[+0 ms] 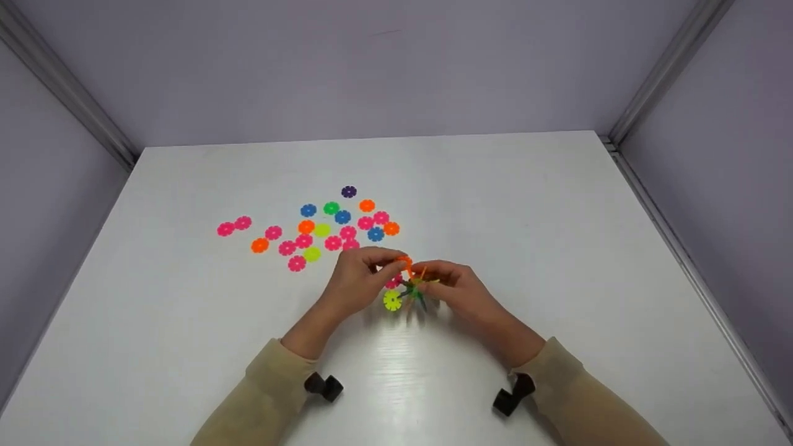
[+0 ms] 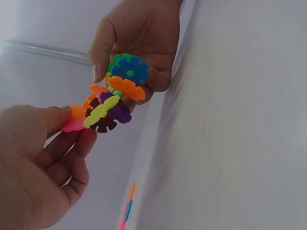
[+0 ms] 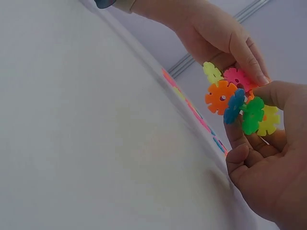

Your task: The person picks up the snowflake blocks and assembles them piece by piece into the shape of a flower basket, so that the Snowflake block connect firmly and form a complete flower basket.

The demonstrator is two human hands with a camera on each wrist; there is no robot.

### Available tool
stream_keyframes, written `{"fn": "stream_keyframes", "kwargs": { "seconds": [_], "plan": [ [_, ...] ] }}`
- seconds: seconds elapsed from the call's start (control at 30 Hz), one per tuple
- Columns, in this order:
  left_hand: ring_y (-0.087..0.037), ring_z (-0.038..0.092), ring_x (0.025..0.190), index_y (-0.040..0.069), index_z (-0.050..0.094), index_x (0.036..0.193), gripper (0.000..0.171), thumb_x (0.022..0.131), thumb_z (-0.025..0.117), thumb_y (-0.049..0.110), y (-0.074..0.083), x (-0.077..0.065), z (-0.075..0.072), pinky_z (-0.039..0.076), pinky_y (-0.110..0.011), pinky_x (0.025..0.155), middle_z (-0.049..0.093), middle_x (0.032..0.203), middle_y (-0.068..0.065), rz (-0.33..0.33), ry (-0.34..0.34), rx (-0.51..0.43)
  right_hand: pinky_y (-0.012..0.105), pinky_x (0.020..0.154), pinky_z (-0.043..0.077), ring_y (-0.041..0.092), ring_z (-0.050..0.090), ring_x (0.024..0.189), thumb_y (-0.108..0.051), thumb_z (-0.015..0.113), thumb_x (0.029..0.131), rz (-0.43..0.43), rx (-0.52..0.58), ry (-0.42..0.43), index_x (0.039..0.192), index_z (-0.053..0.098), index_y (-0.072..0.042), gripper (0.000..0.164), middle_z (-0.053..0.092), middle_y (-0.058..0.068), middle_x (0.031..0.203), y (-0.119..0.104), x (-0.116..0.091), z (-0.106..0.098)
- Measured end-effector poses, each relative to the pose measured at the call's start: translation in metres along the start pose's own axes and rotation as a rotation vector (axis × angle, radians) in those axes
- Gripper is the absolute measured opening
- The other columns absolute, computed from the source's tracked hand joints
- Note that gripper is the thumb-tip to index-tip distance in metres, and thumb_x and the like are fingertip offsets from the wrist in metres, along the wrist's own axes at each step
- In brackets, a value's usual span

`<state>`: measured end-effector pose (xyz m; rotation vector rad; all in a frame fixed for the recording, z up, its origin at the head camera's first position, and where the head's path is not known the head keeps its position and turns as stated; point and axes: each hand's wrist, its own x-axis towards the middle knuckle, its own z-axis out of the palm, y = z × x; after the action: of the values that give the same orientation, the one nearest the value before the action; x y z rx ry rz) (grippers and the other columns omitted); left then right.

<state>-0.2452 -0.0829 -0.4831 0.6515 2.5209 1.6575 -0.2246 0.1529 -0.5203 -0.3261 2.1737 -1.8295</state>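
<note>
Left bare hand [image 1: 365,279], centre of frame, is pinching an orange notched plastic disc [image 1: 406,262]. Right bare hand [image 1: 466,289], just right of it, is gripping a multicoloured cluster of notched plastic discs [image 1: 416,291]. Loose flower-shaped plastic discs [image 1: 322,230], mostly pink, orange, blue and yellow, are lying left of centre on a white table [image 1: 533,217], a dark-purple disc [image 1: 349,192] topmost.

A white table [image 1: 607,248] spreads across the centre, reflected light [image 1: 396,365] gleaming toward six o'clock. Lavender-grey walls rise: back wall [image 1: 396,80] at twelve, left wall [image 1: 37,204] at nine, right wall [image 1: 731,148] at three. Metal rails [image 1: 672,68] stand at ten and two.
</note>
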Motion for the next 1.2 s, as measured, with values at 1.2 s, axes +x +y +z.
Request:
{"fn": "stream_keyframes", "kwargs": {
  "seconds": [1.2],
  "plan": [
    [-0.014,0.072,0.081,0.008,0.082,0.115,0.019,0.100,0.077,0.020,-0.010,0.000,0.010,0.061,-0.027,0.075,0.079,0.097,0.003,0.055,0.162,-0.066,0.029,0.092,0.057,0.025,0.069,0.108,-0.018,0.075,0.099,0.053,0.084,0.092,0.144,0.062,-0.005,0.048,0.070,0.012,0.123,0.000,0.003,-0.004]
  ]
}}
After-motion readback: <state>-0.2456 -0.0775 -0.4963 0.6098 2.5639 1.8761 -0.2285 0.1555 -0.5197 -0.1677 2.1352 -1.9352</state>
